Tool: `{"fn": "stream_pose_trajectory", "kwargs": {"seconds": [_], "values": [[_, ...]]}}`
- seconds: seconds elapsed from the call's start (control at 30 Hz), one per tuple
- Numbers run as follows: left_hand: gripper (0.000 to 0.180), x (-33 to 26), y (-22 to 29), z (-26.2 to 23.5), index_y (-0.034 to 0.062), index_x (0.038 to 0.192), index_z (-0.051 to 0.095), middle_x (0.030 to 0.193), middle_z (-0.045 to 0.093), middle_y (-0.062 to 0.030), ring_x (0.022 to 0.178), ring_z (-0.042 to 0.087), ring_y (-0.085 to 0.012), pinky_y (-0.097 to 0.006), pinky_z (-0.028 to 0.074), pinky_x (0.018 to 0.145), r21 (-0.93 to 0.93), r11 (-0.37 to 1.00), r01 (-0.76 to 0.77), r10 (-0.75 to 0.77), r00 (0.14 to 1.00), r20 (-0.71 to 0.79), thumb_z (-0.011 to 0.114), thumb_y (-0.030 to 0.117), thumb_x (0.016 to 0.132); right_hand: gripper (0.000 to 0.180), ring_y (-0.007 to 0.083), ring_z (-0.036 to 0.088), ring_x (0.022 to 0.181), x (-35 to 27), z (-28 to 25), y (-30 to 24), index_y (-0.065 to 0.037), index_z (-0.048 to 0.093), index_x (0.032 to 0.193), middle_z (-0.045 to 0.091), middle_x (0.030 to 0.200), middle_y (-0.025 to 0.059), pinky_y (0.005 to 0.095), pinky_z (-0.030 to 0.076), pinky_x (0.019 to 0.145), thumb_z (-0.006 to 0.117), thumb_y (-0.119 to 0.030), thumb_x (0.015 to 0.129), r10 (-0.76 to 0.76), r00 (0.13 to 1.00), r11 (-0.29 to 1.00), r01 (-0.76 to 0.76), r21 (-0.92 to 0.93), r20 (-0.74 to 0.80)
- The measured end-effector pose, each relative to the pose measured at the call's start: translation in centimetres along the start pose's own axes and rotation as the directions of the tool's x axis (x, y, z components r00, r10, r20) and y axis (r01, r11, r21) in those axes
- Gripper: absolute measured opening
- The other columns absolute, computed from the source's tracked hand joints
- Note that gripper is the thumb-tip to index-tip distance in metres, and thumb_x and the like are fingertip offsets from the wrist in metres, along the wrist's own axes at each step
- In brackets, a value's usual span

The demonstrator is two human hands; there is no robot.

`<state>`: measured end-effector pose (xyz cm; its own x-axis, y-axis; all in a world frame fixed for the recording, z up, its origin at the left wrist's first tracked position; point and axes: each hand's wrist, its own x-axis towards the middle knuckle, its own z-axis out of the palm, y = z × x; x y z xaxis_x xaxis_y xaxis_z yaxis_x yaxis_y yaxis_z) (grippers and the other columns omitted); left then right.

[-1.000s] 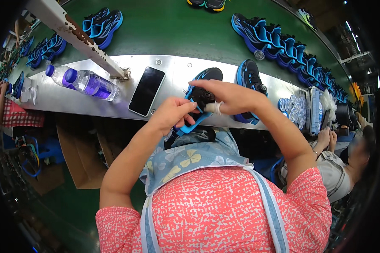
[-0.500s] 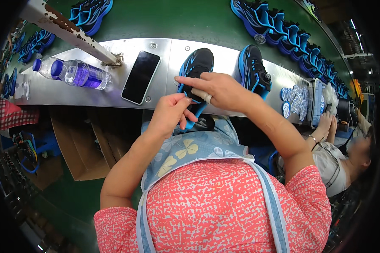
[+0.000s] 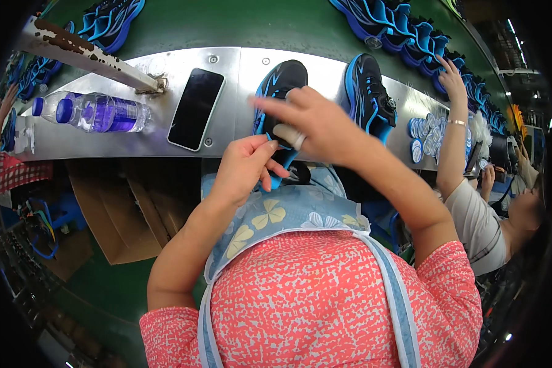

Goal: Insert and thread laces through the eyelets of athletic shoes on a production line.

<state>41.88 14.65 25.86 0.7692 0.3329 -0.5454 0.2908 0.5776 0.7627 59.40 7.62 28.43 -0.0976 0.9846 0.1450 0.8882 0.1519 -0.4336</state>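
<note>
Left of centre in the frame, the left hand (image 3: 245, 165) reaches up from a bent elbow, thumb and forefinger pinching blue edging on the black-and-blue shoe (image 3: 286, 78). That shoe lies mid-frame, toe toward the upper edge, its middle covered by the hands. The right hand (image 3: 325, 124) slants in from the right, forefinger stretched leftward over the shoe; blur leaves its grip impossible to tell. Beneath it shows a pale finger wrap (image 3: 290, 136). Farther right, the upper edge cuts off a shoe row (image 3: 420, 46).

Hands (image 3: 246, 167) part-hide shoe (image 3: 291, 75); R hand (image 3: 326, 127) blurred; shoe row (image 3: 414, 42) cut @ top.
</note>
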Motion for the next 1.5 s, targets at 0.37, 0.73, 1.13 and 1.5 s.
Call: {"fn": "stream_pose_trajectory", "kwargs": {"seconds": [0.37, 0.73, 1.13, 1.5], "values": [[0.025, 0.0, 0.0, 0.3, -0.0055, 0.100, 0.061, 0.074, 0.065, -0.0139, 0.051, 0.059, -0.0112, -0.018, 0.041, 0.039, -0.037, 0.999, 0.026, -0.027, 0.999, -0.021, 0.049, 0.017, 0.096, 0.052, 0.0296, 0.054, 0.076, 0.0, 1.5, 0.0, -0.020, 0.052, 0.131, 0.057, 0.081, 0.0129, 0.0382, 0.045, 0.068, 0.064, -0.024, 0.080, 0.190, 0.978, 0.980, -0.194, 0.049, 0.082], [0.026, -0.1, -0.2, -0.3, -0.0057, 0.101, 0.060, 0.084, 0.064, -0.0105, 0.055, 0.061, -0.0121, -0.018, 0.043, 0.039, -0.065, 0.996, 0.055, -0.055, 0.998, -0.004, 0.049, 0.017, 0.096, 0.054, 0.0292, 0.052, 0.069, 0.2, 1.7, 0.4, -0.020, 0.053, 0.130, 0.054, 0.072, 0.0088, 0.0385, 0.045, 0.066, 0.066, -0.027, 0.078, 0.158, 0.987, 0.984, -0.155, 0.085, -0.026], [0.027, -0.2, -0.3, 0.0, -0.0068, 0.105, 0.059, 0.092, 0.064, -0.0109, 0.059, 0.063, -0.0128, -0.019, 0.045, 0.041, -0.111, 0.993, 0.042, -0.043, 0.999, -0.002, 0.049, 0.018, 0.097, 0.061, 0.0283, 0.052, 0.068, -0.3, 0.8, 0.2, -0.020, 0.048, 0.135, 0.050, 0.070, 0.0086, 0.0366, 0.042, 0.063, 0.067, -0.021, 0.077, 0.010, 0.996, 1.000, -0.010, -0.002, -0.091], [0.027, -0.4, -0.9, -0.2, -0.0054, 0.104, 0.059, 0.087, 0.064, -0.0116, 0.061, 0.063, -0.0132, -0.019, 0.046, 0.042, -0.078, 0.996, 0.032, -0.033, 0.999, -0.015, 0.048, 0.018, 0.097, 0.062, 0.0289, 0.053, 0.072, -0.2, 2.3, -0.3, -0.023, 0.046, 0.137, 0.055, 0.080, 0.0102, 0.0354, 0.044, 0.067, 0.068, -0.021, 0.079, 0.076, 0.997, 0.995, -0.075, -0.071, 0.011]]}}
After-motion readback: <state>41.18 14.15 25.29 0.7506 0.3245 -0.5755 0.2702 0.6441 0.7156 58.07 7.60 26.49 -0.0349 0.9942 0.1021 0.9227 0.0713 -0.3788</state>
